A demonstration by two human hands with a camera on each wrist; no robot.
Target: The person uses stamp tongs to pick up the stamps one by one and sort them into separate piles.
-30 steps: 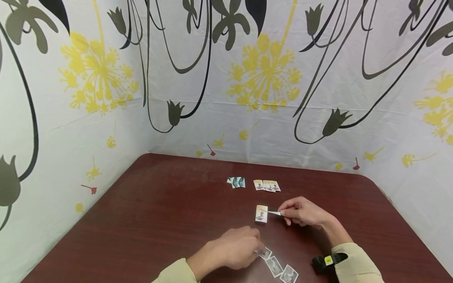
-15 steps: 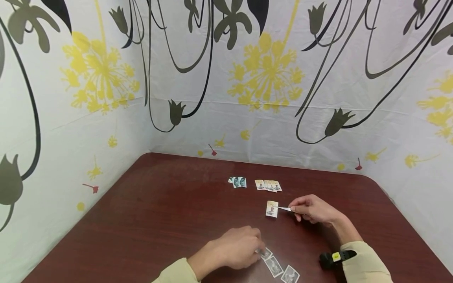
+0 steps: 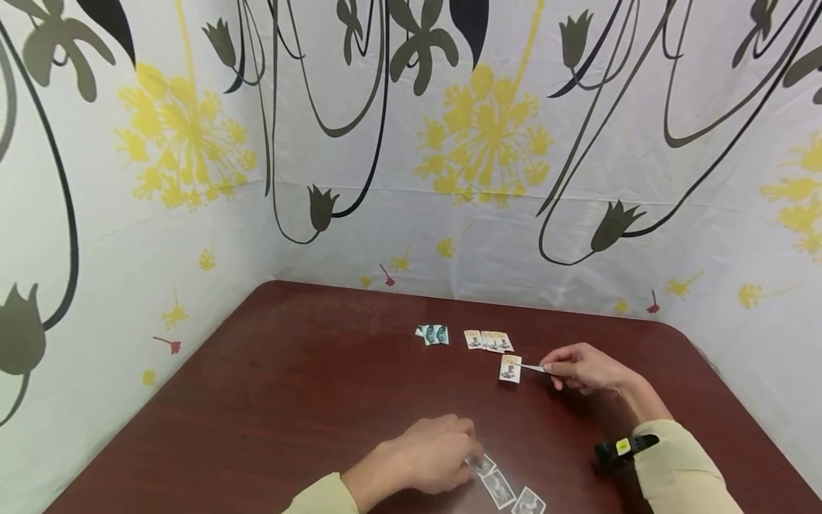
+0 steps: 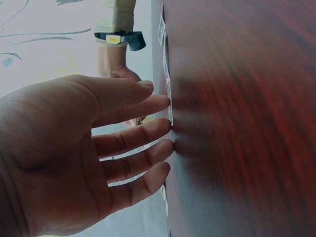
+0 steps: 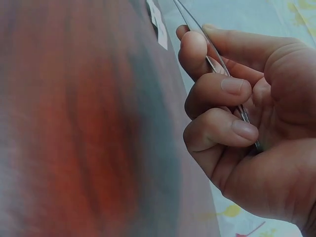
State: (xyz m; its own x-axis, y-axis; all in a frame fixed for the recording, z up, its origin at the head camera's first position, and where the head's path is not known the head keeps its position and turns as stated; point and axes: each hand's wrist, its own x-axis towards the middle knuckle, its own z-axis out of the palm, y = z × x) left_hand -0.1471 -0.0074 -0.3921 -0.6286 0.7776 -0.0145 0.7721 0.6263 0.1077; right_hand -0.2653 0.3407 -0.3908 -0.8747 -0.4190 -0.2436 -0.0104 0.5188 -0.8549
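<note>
My right hand (image 3: 587, 371) pinches metal tweezers (image 5: 217, 57) between thumb and fingers, the other fingers curled round their shaft. At the tweezers' tips is a small white-and-yellow stamp (image 3: 510, 369), just in front of a row of similar stamps (image 3: 491, 341). My left hand (image 3: 430, 453) has its fingertips down on the table by a line of grey stamps; in the left wrist view its fingers (image 4: 133, 136) reach out nearly straight. One fingertip touches the nearest grey stamp (image 3: 485, 465), which the hand partly covers. Two more grey stamps, the middle one (image 3: 498, 488) included, trail toward the front right.
Several green stamps (image 3: 434, 334) overlap at the back, left of the yellow row. A dark red wooden table (image 3: 308, 371) lies under everything, with a patterned cloth wall (image 3: 385, 164) behind it. A black wrist device (image 3: 619, 450) sits on the right wrist.
My right hand has moved away from me and to the right, carrying the white-and-yellow stamp in the tweezers up to the yellow row. My left hand stays in place.
</note>
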